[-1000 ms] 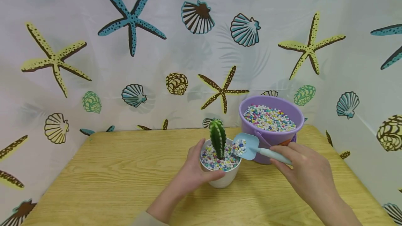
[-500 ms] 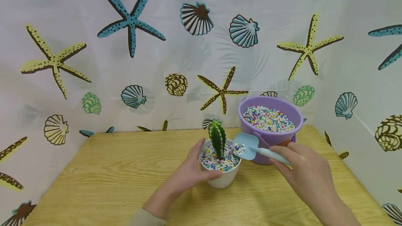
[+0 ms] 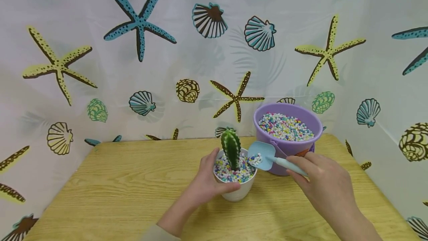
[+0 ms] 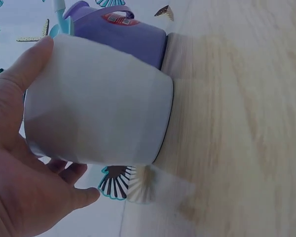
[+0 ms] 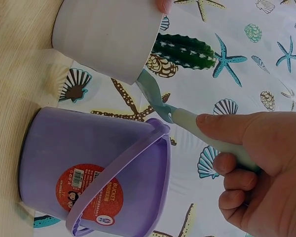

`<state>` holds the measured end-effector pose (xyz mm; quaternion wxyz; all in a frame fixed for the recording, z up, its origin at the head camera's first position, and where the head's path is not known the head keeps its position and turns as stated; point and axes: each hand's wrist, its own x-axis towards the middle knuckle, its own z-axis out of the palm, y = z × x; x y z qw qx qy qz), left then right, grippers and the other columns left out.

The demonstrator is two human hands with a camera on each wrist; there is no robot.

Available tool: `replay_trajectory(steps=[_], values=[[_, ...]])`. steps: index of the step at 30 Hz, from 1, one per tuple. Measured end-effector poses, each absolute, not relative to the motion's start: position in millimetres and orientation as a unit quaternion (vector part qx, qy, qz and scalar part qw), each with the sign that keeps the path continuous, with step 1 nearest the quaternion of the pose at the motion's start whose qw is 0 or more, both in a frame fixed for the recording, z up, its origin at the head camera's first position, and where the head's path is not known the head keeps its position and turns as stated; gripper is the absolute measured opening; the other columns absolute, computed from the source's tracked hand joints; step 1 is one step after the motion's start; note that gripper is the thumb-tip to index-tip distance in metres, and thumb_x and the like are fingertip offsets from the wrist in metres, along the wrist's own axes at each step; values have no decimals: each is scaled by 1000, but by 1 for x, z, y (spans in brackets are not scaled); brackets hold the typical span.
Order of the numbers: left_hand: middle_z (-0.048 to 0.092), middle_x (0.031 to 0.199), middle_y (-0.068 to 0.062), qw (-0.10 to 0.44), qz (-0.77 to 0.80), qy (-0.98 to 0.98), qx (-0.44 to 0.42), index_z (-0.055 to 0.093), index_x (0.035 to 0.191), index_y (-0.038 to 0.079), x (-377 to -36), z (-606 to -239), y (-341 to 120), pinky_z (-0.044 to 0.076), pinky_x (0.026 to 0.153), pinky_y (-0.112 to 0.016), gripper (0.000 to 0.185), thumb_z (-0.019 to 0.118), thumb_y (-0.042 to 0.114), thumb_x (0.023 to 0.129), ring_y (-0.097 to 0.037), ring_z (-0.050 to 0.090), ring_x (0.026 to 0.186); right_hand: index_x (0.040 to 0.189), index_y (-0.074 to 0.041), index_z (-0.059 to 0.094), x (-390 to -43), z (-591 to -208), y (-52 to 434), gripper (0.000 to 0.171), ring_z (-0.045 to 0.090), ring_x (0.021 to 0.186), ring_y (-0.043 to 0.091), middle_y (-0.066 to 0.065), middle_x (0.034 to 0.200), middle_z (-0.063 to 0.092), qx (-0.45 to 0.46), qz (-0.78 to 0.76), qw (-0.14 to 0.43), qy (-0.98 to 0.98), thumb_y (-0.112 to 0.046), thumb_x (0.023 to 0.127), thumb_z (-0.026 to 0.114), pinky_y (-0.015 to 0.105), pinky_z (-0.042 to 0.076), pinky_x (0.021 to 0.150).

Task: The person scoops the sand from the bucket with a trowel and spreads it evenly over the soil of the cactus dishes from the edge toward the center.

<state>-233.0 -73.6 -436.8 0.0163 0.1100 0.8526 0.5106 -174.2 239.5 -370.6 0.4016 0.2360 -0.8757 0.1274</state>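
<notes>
A white pot (image 3: 236, 190) (image 4: 98, 103) (image 5: 106, 37) stands on the wooden table (image 3: 117, 192), filled with coloured pebbles and a green cactus (image 3: 231, 153) (image 5: 185, 51). My left hand (image 3: 204, 183) (image 4: 19, 163) grips the pot's left side, thumb across its front. My right hand (image 3: 322, 181) (image 5: 251, 168) holds the pale handle of a small blue scoop (image 3: 264, 155) (image 5: 160, 101). The scoop's blade rests over the pot's right rim with a few pebbles on it. A purple bucket (image 3: 288, 137) (image 5: 93, 168) full of coloured pebbles stands just behind the scoop.
A curtain printed with starfish and shells (image 3: 140, 47) closes in the table at the back and on both sides. Bare wood (image 3: 110, 181) spreads to the left of the pot. The bucket carries a red label (image 5: 91, 192) and a purple bail handle.
The scoop has tipped slightly over the pot's rim and holds fewer pebbles. Both hands and the pot stay nearly in place.
</notes>
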Motion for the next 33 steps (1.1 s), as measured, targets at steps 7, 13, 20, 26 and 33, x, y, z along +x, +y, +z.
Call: replay_trajectory(steps=[7,13,20,26,33], values=[[21,173,-26,18,510,854,99,18,178,14,-230,-437,-69,35,125,-64,136,103,47,77,-49,39,153,112,-21,85,-172,-371,238,45,56,67,12,-7,85,68,233,122,407,-875,-11,71,104,31,45,52],[18,180,-21,54,536,832,134,15,179,16,-236,-431,-82,23,128,-69,132,101,37,82,-48,27,161,111,-20,85,-172,-371,237,45,56,67,14,-6,85,68,236,117,415,-871,-10,71,104,32,46,53],[25,177,-23,56,537,831,130,16,179,18,-237,-432,-81,26,127,-69,133,102,40,80,-48,33,159,112,-20,86,-172,-372,236,45,57,67,15,-5,85,69,241,115,422,-866,-10,71,104,33,46,53],[28,171,-26,32,525,842,121,17,178,15,-235,-433,-75,31,127,-65,133,103,40,79,-45,39,154,113,-19,86,-173,-373,236,47,56,66,16,-4,84,68,242,110,429,-863,-9,71,104,33,46,52],[25,169,-27,4,517,849,109,19,178,15,-230,-439,-66,36,125,-63,133,103,42,79,-45,39,151,112,-17,86,-172,-374,233,47,57,67,18,-2,85,68,244,100,436,-860,-7,70,104,36,48,54]])
